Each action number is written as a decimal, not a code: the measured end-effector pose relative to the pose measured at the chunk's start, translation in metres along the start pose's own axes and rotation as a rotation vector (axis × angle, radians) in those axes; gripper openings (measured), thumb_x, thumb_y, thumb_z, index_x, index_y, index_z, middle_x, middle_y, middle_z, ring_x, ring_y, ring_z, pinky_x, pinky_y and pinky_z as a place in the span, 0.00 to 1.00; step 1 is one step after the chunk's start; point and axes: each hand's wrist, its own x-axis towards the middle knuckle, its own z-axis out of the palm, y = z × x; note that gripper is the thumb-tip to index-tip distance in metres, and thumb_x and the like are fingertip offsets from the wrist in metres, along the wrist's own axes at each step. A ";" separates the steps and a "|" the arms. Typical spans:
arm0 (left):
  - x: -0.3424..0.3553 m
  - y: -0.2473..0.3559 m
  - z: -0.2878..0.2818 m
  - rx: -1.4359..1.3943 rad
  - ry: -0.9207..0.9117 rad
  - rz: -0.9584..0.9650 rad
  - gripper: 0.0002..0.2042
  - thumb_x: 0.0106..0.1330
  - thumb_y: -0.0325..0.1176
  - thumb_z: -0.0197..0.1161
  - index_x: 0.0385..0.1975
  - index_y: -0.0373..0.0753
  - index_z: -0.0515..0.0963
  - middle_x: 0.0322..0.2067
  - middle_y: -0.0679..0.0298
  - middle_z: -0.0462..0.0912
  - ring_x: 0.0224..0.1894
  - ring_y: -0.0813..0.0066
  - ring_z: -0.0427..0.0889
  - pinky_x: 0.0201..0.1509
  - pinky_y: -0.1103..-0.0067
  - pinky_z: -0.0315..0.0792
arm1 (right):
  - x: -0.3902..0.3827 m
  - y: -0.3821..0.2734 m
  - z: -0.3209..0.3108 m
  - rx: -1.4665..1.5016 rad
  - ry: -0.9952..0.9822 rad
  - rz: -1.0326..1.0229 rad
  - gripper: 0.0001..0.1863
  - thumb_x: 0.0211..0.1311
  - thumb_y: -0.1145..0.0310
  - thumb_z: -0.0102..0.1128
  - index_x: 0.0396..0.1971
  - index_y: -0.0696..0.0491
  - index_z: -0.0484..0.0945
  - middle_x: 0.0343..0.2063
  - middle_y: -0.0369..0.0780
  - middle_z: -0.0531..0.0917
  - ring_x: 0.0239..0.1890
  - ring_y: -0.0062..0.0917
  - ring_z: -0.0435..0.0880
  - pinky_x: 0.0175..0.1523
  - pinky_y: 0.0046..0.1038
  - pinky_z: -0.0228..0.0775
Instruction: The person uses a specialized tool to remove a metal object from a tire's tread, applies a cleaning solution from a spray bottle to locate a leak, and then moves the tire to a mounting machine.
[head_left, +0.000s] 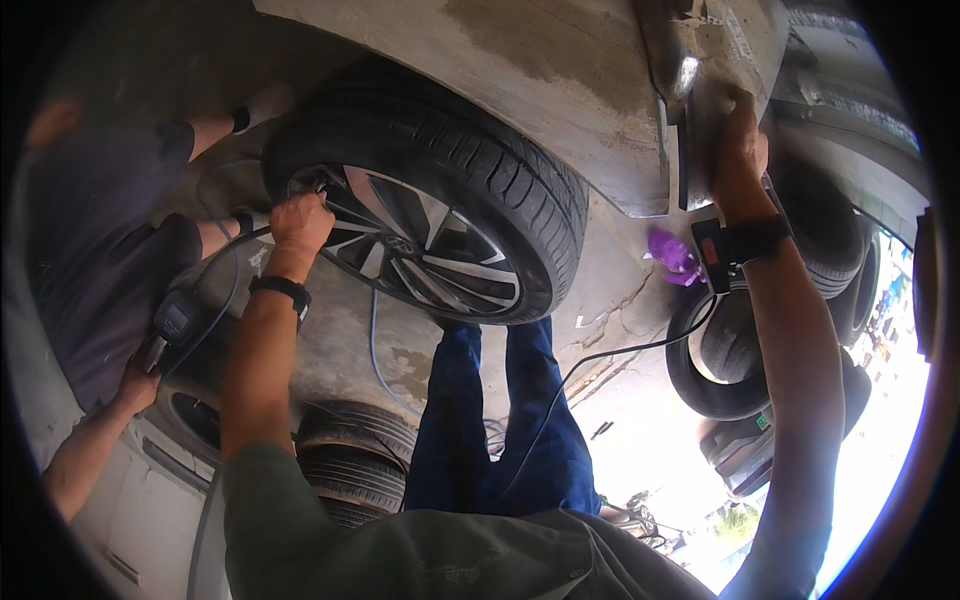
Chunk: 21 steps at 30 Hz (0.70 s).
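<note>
A black tyre on a silver-and-black alloy wheel (440, 245) stands tilted in front of me. My left hand (303, 222) is closed at the left side of its rim, pinching the end of a dark air hose (250, 236). What the fingertips touch is mostly hidden. Farther right, my right hand (740, 155) lies against a grey metal upright (700, 150). Its fingers are partly hidden and blurred. A black strapped device (712, 255) sits on my right wrist, with a black cable (640, 348) running down from it.
On the left, another person's hand (138, 385) holds a tyre inflator gauge (175, 318). Stacked tyres (355, 440) lie low left; more tyres (725, 350) stand at right. A purple crumpled bag (672, 255) is near the upright. A pale slab (560, 80) spans the top.
</note>
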 end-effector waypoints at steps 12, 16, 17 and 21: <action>-0.001 0.006 0.002 0.008 0.037 0.045 0.15 0.69 0.42 0.51 0.32 0.39 0.81 0.31 0.49 0.84 0.38 0.49 0.83 0.43 0.61 0.76 | -0.008 0.002 -0.001 -0.076 0.078 -0.050 0.45 0.52 0.34 0.51 0.50 0.65 0.77 0.43 0.49 0.82 0.42 0.34 0.83 0.47 0.33 0.74; 0.003 0.004 0.001 0.065 -0.009 0.027 0.15 0.70 0.42 0.51 0.33 0.39 0.81 0.32 0.49 0.84 0.39 0.48 0.83 0.44 0.61 0.76 | 0.002 0.005 -0.004 -0.079 0.086 -0.029 0.46 0.52 0.32 0.51 0.49 0.66 0.77 0.42 0.48 0.82 0.41 0.34 0.82 0.46 0.33 0.74; 0.003 0.006 0.000 0.066 -0.012 0.035 0.15 0.70 0.42 0.51 0.33 0.39 0.81 0.32 0.49 0.84 0.39 0.48 0.83 0.44 0.61 0.76 | 0.002 0.005 -0.003 -0.081 0.092 -0.023 0.46 0.52 0.32 0.51 0.49 0.66 0.77 0.42 0.48 0.82 0.41 0.34 0.82 0.46 0.33 0.74; 0.000 0.008 -0.005 0.053 -0.018 0.011 0.16 0.70 0.43 0.51 0.33 0.39 0.82 0.33 0.49 0.85 0.40 0.48 0.83 0.44 0.61 0.76 | -0.001 0.011 -0.004 -0.012 0.037 -0.088 0.45 0.54 0.33 0.50 0.49 0.66 0.77 0.43 0.49 0.81 0.42 0.33 0.82 0.47 0.33 0.74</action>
